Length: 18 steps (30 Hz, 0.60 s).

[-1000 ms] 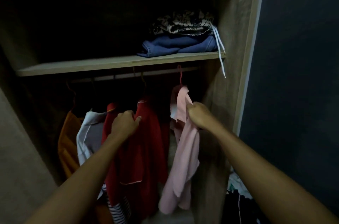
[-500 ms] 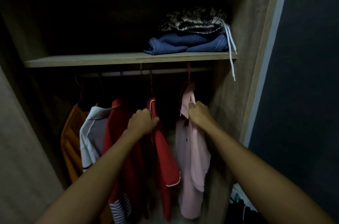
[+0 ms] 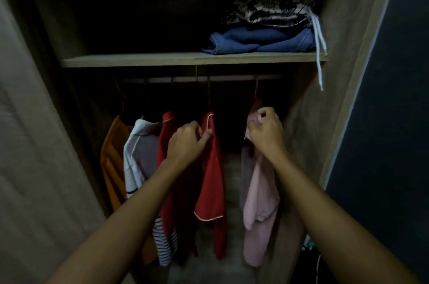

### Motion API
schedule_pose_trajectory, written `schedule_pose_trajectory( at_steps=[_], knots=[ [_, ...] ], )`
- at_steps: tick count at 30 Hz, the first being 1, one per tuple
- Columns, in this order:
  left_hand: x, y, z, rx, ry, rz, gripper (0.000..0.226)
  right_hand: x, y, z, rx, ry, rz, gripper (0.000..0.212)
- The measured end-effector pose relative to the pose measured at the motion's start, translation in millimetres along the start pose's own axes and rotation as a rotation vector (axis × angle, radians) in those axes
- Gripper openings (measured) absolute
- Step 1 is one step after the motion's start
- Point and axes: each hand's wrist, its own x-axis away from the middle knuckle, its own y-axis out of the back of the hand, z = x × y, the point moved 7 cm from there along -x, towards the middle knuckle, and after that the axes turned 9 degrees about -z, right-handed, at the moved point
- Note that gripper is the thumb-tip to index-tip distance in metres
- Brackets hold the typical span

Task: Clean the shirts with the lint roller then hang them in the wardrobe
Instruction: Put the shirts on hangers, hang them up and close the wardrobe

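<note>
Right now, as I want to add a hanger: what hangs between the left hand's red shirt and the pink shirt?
Nothing: the head view shows bare rail between the red shirt, held by the left hand, and the pink shirt.

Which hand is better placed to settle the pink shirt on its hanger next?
Probably the right hand: it pinches the pink shirt at the collar, just under its hanger hook. The left hand grips the red shirt beside it.

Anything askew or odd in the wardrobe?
Pink shirt hangs bunched and lopsided at the rod's right end, where the right hand pinches its collar. A white drawstring dangles off the shelf edge from the folded clothes. Left hand grips the red shirt.
</note>
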Motion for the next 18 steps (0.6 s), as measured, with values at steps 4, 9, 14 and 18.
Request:
schedule_pose_trajectory(
  at_steps=[4,9,14,18],
  knots=[
    [18.9,82.2,21.6,0.042,-0.117,-0.407,0.027,59.8,-41.2,55.1,-0.181,0.132,0.151,0.013],
    [75.5,171.1,88.9,-0.098,-0.093,-0.707,0.026,175.1,-149.4,88.6,-0.221,0.157,0.517,0.037],
    [102.9,210.6,175.0,-0.196,-0.045,-0.729,0.04,307.9,-248.8,87.6,-0.276,-0.073,0.888,0.035],
    [107.8,214.6,234.4,-0.206,-0.022,-0.651,0.052,403.3,-302.4,65.2,-0.193,-0.365,1.035,0.028]
  ],
)
